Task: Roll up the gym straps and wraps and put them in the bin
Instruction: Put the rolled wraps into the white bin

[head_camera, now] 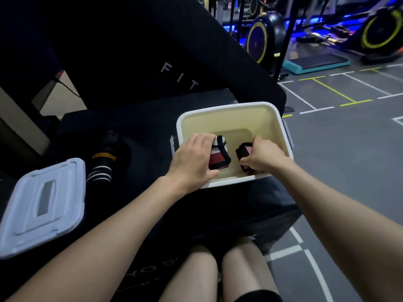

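A white bin (229,110) with a cream inside stands on a black padded bench. My left hand (192,159) reaches over the bin's near left rim and grips a rolled red, white and black wrap (220,156), low inside the bin. My right hand (265,156) reaches in beside it and grips a second rolled wrap (243,150), black with pink showing. Both rolls sit down in the bin, a short gap between them. On the bench left of the bin lies another rolled black wrap (101,165) with orange and white stripes.
The bin's white lid (43,203) lies on the bench at the left. The bench's black backrest (152,62) rises behind the bin. My bare knees show at the bottom. To the right is grey gym floor with painted lines, exercise bikes beyond.
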